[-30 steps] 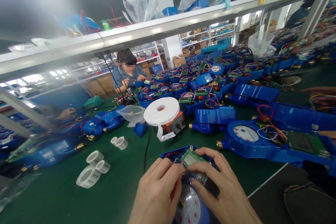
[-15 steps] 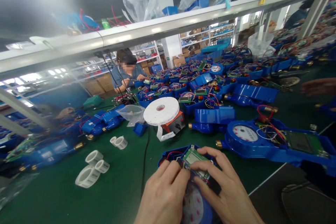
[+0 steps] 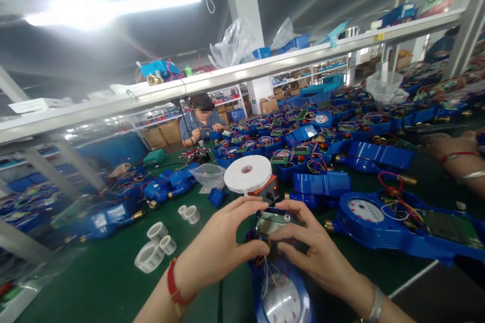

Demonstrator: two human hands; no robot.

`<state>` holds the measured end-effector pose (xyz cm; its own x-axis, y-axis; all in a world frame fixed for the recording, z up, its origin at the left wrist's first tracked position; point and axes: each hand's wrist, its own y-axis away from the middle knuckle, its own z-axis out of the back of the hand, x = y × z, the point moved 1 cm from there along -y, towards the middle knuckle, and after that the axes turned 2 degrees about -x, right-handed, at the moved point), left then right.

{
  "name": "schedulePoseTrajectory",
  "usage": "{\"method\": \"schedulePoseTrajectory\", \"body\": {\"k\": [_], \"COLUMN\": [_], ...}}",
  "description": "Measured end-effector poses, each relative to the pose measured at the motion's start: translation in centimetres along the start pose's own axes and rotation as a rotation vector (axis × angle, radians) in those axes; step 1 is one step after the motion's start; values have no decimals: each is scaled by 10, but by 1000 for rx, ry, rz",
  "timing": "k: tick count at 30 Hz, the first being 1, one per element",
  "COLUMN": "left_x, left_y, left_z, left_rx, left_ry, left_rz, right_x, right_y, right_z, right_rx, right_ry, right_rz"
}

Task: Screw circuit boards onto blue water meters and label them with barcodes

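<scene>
My left hand (image 3: 222,247) and my right hand (image 3: 308,250) together pinch a small green circuit board with a display (image 3: 271,223), held just above a blue water meter (image 3: 280,295). Thin wires run from the board down into the meter's open housing. The meter's white dial faces up near the bottom edge. A red band is on my left wrist and a metal bracelet on my right.
A white tape roll on an orange dispenser (image 3: 248,174) stands behind my hands. Another open blue meter (image 3: 382,219) lies to the right, with several more across the green table (image 3: 102,272). White label rolls (image 3: 155,247) lie left. A co-worker (image 3: 200,121) sits opposite; another person's arm (image 3: 454,161) reaches in from the right.
The view has tilted up and back. Both my hands have lifted the circuit board up off the meter's housing, so the wires now show below it.
</scene>
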<state>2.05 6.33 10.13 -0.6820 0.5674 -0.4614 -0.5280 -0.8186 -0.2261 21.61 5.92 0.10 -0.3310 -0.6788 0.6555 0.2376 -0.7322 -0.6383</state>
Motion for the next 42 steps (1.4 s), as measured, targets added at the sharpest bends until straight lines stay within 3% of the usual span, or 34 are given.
{"method": "schedulePoseTrajectory", "body": {"k": [3,9,17,21,23,25,29,33,38,42], "left_x": [9,19,21,24,26,26,22,22,25,26], "left_y": [-8,-5,2,5,6,6,7,9,8,9], "left_z": [-6,-20,-20,-23,-26,-28,-29,-28,-29,-31], "left_rx": [49,-22,-119,-245,-285,-323,-363,-357,-313,-304], "left_ry": [38,-61,-47,-46,-49,-49,-37,1,72,118], "left_rz": [-5,-50,-18,60,108,135,156,183,227,211], "right_x": [2,3,10,21,25,28,31,35,39,30], "right_y": [-6,-12,-21,0,13,17,3,-12,-13,-11], "right_z": [-3,-7,-8,-11,-16,-23,-29,-26,-30,-34], "right_rx": [11,-4,84,-231,-314,-200,67,174,214,23], "right_ry": [-43,-128,-259,86,222,284,331,228,208,250], "right_rz": [-2,-109,-138,-93,-57,-88,-295,-401,-368,-365]}}
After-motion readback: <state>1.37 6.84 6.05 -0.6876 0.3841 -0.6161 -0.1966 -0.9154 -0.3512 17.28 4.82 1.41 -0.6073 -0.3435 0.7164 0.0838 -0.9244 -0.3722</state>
